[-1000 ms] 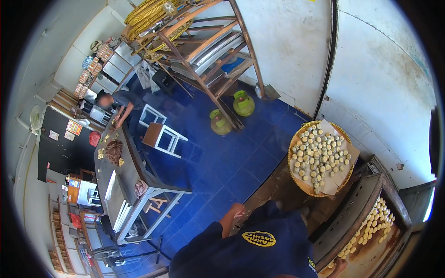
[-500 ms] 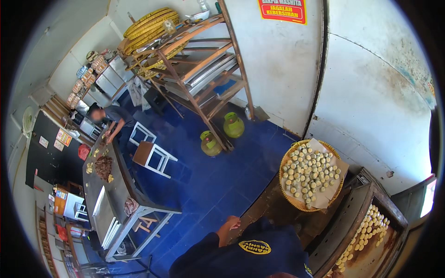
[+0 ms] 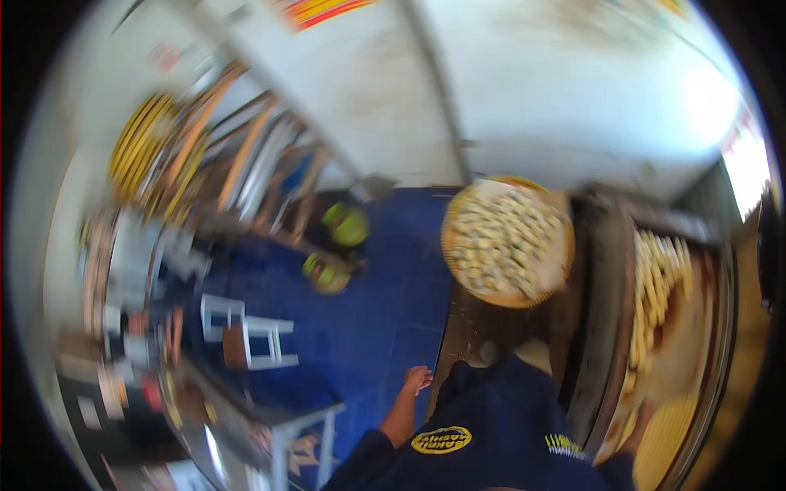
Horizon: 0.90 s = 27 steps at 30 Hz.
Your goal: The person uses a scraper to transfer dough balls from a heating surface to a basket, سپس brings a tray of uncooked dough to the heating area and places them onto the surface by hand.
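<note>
My left hand (image 3: 419, 379) hangs at my side over the blue floor, fingers curled in and nothing visible in them. Down at the lower right, my right hand (image 3: 641, 416) reaches over a long metal-framed griddle (image 3: 610, 360); motion smears its fingers. Small round pale pastries (image 3: 649, 286) lie along the griddle's left part, streaked by blur. Beside my right hand is a yellow, ribbed-looking patch (image 3: 670, 434) that I cannot make out clearly. Ahead of me stands a round woven basket (image 3: 448, 237), lined with paper and full of round pastries (image 3: 499, 237).
Two green gas cylinders (image 3: 348, 225) stand on the blue floor (image 3: 385, 303) by a wooden rack (image 3: 246, 155). White stools (image 3: 266, 344) are to the left, near a work table (image 3: 307, 421). A white wall (image 3: 540, 106) rises behind the basket.
The whole view has swung toward the right, so the basket and rack sit further left and the griddle shows more fully. My right hand and forearm have come further into view over the griddle.
</note>
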{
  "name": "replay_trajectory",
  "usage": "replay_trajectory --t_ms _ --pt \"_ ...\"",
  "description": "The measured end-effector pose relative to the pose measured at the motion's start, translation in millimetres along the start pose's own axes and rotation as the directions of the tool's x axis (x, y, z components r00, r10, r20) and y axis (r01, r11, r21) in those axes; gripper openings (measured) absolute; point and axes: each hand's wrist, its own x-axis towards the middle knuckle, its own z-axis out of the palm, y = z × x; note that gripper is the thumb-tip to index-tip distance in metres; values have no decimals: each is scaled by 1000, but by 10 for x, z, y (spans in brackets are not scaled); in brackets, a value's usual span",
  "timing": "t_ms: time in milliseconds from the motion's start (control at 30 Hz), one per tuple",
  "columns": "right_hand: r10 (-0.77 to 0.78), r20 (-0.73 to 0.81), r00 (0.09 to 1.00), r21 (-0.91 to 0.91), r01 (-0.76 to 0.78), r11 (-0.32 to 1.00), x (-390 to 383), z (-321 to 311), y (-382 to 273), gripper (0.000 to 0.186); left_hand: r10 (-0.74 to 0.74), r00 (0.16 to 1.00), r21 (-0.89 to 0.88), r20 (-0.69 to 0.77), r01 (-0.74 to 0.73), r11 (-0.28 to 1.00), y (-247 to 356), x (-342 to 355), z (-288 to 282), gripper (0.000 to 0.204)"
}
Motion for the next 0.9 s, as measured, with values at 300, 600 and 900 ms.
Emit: replay_trajectory --t_ms 300,600,900 --pt "65 -324 944 -310 -170 935 -645 -659 382 50 99 883 672 458 -418 612 81 106 389 30" --pt "227 -478 848 -342 -418 841 -1351 -1382 851 53 21 732 725 681 -677 129 377 216 489 34" --pt "42 -370 928 -531 -248 810 -935 -944 915 53 104 935 660 340 -315 682 415 -648 1461 38"
